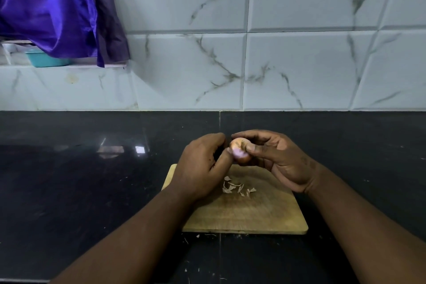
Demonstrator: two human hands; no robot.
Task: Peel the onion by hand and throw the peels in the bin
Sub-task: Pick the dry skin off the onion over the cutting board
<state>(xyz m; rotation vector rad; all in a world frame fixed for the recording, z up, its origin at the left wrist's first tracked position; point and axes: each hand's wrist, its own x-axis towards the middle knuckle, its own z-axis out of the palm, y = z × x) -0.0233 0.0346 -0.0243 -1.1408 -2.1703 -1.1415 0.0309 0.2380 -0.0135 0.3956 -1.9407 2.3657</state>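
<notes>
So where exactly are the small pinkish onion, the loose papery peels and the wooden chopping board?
small pinkish onion [238,151]: head view, its bare side between the fingers.
loose papery peels [232,188]: head view, middle of the pile.
wooden chopping board [253,214]: head view, bare near part.

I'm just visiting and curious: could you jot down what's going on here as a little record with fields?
activity: peeling an onion by hand
onion: small, held above the board, part peeled
right hand: grips the onion
left hand: thumb picks at the skin
board: wooden, on a black counter
peels: small heap on the board, a few bits on the counter
bin: not in view
</notes>
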